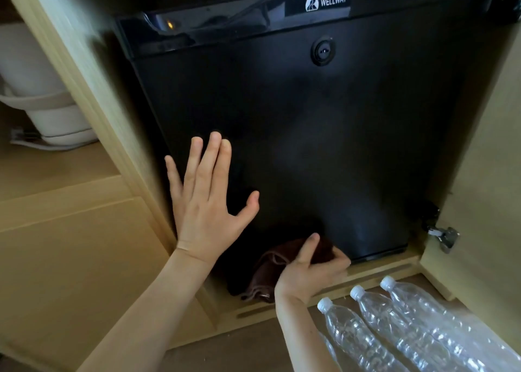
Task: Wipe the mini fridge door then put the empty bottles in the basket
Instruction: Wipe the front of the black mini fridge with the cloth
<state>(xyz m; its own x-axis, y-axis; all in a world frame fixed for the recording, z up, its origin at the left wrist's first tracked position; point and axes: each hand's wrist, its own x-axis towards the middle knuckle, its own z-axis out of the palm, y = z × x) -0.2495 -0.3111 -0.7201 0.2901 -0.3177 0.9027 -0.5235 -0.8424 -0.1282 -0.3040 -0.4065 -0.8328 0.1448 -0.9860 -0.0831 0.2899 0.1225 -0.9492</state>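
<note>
While my right hand (310, 267) grips the brown cloth (269, 270) at bottom centre of the mini fridge door (310, 146), my left hand (205, 202) rests flat on it, fingers spread. I judge the wiping unfinished; the empty bottles (394, 329) lie lower right, with no basket in view.

Black fridge door (310, 146) — shut (bottles (394, 329) below)

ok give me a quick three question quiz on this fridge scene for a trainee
1. True or false: the left hand lies flat, fingers straight, on the mini fridge door.
2. Which of the hands grips the brown cloth? A: left hand. B: right hand. C: neither.
3. Fill in: the empty bottles lie on their sides with ___ caps on.
Key: 1 true; 2 B; 3 white.
</note>
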